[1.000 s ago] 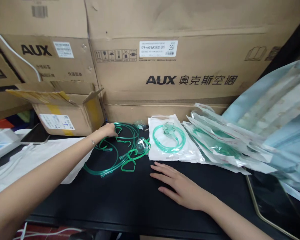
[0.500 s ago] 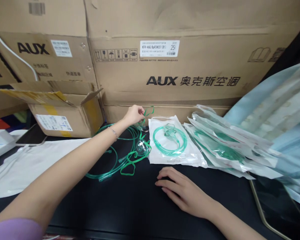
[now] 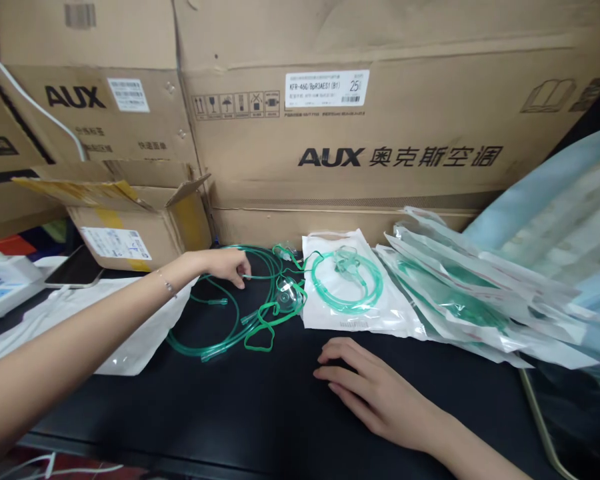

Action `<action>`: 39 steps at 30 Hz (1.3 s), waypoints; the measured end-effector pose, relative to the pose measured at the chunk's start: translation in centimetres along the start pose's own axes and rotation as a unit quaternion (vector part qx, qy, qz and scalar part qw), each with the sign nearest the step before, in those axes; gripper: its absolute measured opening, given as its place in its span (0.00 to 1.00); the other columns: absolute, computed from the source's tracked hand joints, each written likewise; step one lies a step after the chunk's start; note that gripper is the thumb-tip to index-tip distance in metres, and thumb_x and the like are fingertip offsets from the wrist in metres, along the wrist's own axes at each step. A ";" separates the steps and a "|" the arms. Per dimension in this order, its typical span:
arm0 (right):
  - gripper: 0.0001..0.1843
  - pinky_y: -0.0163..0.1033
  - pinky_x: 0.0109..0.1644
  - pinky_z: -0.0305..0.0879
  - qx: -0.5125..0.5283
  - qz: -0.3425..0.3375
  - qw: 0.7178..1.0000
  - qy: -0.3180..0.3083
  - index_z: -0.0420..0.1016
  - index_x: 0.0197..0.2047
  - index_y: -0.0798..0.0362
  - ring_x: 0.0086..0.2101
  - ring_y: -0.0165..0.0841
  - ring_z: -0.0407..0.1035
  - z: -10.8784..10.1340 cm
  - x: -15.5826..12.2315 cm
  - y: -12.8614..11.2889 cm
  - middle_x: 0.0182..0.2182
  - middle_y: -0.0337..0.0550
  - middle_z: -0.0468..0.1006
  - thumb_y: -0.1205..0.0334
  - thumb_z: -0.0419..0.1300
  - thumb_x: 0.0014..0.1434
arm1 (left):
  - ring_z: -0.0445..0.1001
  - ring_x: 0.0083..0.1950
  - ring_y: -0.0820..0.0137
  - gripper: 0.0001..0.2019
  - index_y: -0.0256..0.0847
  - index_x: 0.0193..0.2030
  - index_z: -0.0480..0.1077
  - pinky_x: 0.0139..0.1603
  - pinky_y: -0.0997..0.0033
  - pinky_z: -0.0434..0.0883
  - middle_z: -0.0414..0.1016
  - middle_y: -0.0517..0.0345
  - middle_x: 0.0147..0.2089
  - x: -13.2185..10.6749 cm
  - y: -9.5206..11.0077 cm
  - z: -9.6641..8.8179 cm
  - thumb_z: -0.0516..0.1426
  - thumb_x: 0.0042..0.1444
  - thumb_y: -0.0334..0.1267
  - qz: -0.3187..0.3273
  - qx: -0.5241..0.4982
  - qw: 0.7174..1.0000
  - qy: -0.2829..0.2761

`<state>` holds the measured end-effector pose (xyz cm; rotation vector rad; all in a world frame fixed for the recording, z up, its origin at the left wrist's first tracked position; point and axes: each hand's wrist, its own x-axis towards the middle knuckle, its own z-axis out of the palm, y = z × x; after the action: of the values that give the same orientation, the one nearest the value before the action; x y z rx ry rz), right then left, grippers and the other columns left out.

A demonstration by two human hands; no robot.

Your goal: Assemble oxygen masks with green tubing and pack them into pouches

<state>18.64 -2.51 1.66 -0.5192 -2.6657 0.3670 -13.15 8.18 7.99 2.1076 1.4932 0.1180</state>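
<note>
My left hand [image 3: 231,265] reaches over the coiled green tubing [image 3: 275,273] at the back of the dark table, its fingers curled and closed on a piece of it. To the right of that coil lies a clear oxygen mask [image 3: 289,297] with a green elastic strap [image 3: 260,343] looped beside it. Another green strap and a small clear part lie behind, against the carton. My right hand [image 3: 367,387] rests on the table, fingers loosely apart, holding nothing. Just beyond it is a white pouch [image 3: 325,317] with a green mask and tubing showing through clear film.
Several similar pouches [image 3: 460,300] are piled at the right, by light blue fabric [image 3: 520,207] and a phone [image 3: 565,420]. A small open carton [image 3: 135,230] stands at the left, near a white wrapper [image 3: 145,327] and another phone [image 3: 75,268]. Large AUX cartons [image 3: 380,133] wall the back.
My left hand has let go of the green strap and moved left and down to the coiled tubing. The strap now lies lower, near the pouch. My right hand stays in place.
</note>
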 end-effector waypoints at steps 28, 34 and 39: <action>0.42 0.38 0.33 0.72 0.389 0.301 0.855 0.167 0.45 0.60 0.59 0.36 0.34 0.72 -1.5 18.8 3.4 0.45 0.57 0.70 0.49 0.61 0.50 | 0.75 0.44 0.65 0.09 0.41 0.35 0.77 0.48 0.69 0.70 0.78 0.62 0.35 -8.3 9.0 -6.5 0.61 0.45 0.38 0.135 -0.096 0.923 0.347; 0.17 0.29 0.26 0.68 0.474 0.291 0.801 0.223 0.65 0.41 0.55 0.26 0.25 0.71 -4.1 19.2 5.0 0.30 0.42 0.72 0.49 0.47 0.61 | 0.73 0.48 0.63 0.08 0.45 0.33 0.78 0.50 0.69 0.68 0.78 0.62 0.41 -8.5 7.1 -5.4 0.63 0.42 0.36 0.146 -0.069 0.972 0.170; 0.22 0.28 0.28 0.64 0.480 0.158 0.792 0.344 0.65 0.29 0.55 0.25 0.23 0.66 -6.5 18.1 5.3 0.26 0.40 0.70 0.46 0.45 0.61 | 0.63 0.59 0.65 0.23 0.52 0.49 0.70 0.57 0.69 0.60 0.67 0.62 0.57 -7.6 3.4 -3.8 0.62 0.42 0.40 0.130 -0.018 0.984 0.121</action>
<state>7.67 10.76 11.71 -0.5833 -1.4029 1.2490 -14.59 2.07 14.62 2.3144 1.3254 0.5114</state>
